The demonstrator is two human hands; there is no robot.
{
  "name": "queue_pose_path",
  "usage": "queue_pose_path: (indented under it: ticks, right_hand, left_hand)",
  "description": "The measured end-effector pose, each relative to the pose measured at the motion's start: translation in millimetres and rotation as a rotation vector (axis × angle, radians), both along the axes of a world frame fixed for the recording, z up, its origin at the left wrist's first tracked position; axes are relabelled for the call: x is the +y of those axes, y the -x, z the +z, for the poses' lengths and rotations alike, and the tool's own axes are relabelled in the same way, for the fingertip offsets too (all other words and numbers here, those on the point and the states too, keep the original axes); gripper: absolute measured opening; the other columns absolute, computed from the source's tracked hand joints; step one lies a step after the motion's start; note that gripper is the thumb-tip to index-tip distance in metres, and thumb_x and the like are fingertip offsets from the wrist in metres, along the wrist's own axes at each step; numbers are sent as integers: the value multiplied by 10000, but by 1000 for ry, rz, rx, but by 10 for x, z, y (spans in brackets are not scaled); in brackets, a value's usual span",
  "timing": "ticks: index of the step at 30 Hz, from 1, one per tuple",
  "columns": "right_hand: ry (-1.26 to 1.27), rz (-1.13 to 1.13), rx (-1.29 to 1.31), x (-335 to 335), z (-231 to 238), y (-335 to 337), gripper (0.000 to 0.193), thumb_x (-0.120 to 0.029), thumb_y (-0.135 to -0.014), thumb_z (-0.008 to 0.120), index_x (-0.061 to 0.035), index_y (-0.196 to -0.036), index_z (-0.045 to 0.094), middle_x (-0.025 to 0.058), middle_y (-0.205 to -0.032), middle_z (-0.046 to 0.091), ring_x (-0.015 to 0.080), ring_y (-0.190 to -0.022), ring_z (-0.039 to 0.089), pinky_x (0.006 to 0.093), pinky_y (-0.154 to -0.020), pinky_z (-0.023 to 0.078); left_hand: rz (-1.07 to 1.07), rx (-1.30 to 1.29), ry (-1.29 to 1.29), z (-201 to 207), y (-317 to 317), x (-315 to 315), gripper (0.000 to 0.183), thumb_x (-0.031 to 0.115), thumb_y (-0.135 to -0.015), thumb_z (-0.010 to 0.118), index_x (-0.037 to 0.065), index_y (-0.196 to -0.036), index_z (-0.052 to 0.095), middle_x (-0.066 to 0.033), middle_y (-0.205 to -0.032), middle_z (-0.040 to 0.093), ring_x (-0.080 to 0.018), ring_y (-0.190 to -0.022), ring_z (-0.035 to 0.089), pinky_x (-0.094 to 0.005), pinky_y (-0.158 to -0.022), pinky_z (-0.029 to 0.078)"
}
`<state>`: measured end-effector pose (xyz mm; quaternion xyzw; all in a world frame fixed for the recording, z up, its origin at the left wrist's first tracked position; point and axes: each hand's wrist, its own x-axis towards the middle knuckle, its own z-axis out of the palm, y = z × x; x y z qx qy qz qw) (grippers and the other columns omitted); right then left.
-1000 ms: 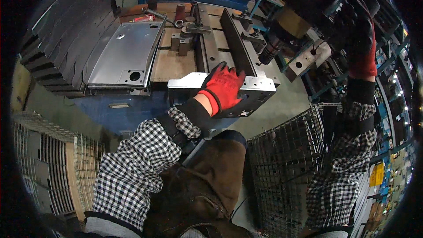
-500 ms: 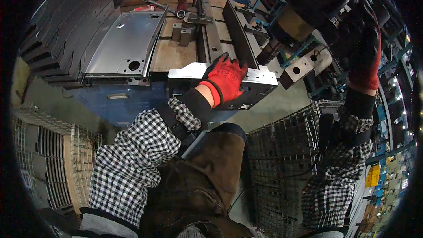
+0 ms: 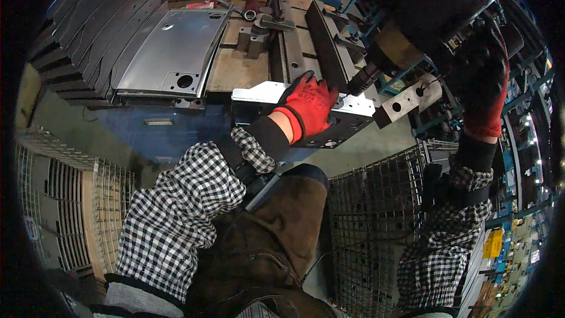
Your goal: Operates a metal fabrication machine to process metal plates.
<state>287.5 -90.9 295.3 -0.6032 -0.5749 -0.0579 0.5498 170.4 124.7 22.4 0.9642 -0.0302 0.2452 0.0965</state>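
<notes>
My left hand, in a red glove with dark fingertips, is closed over the upper edge of a bent sheet-metal part. The part has a bright top flange and a darker front face with holes, and it lies at the front edge of a machine table. Just above its right portion hangs a dark drill chuck. My right hand, gloved alike, is raised at the far right beside the dark machine head. Its fingers blend into the dark background, so their grip is hidden.
A shiny sheet-metal panel rests left of steel clamps and bars. Dark stacked metal plates stand farther left. A plate with holes juts out at right. Wire baskets flank my legs.
My right hand has come down a little, and the drill chuck sits slightly lower toward the sheet-metal part. My left hand keeps its hold. The whole view has shifted slightly.
</notes>
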Motion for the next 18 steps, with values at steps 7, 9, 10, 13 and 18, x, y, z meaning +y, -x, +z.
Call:
queue_pose_path:
  ticks: [7, 9, 10, 13, 18]
  right_hand:
    - [-78, -49, 137, 107, -47, 142, 674, -445, -995, 568, -36, -1505, 402, 107, -1345, 558, 247, -1198, 567, 422, -1028, 485]
    - [-78, 30, 144, 37, -42, 21, 629, -428, -1014, 538, -39, -1494, 421, 122, -1402, 543, 266, -1255, 555, 441, -1064, 473]
    - [-75, 64, 159, 16, -30, 1, 610, -417, -1023, 525, -40, -1491, 427, 126, -1424, 537, 273, -1275, 550, 447, -1076, 468]
    - [-90, 42, 253, 80, -73, 160, 571, -372, -1040, 498, -37, -1496, 418, 121, -1447, 521, 273, -1286, 542, 446, -1080, 464]
    - [-106, -86, 169, 69, -150, 184, 536, -339, -1057, 448, -40, -1500, 413, 144, -1473, 497, 282, -1304, 531, 457, -1081, 462]
  left_hand:
    - [23, 38, -29, 33, 0, -9, 783, 461, -835, 693, 49, -1450, 439, -229, -1266, 583, -414, -1263, 507, -525, -1173, 274]
    - [7, 52, -33, 39, 8, -3, 788, 461, -829, 702, 49, -1449, 442, -225, -1265, 585, -411, -1258, 511, -523, -1171, 279]
    - [-3, 58, -35, 52, 13, -4, 791, 461, -826, 706, 50, -1448, 443, -223, -1265, 586, -410, -1255, 513, -522, -1170, 282]
    - [13, 48, -61, 8, 6, 30, 801, 462, -816, 717, 49, -1447, 446, -220, -1251, 594, -404, -1245, 521, -518, -1165, 291]
    - [18, 66, -53, 8, 16, 0, 802, 455, -812, 721, 43, -1443, 446, -220, -1226, 604, -400, -1236, 530, -511, -1160, 298]
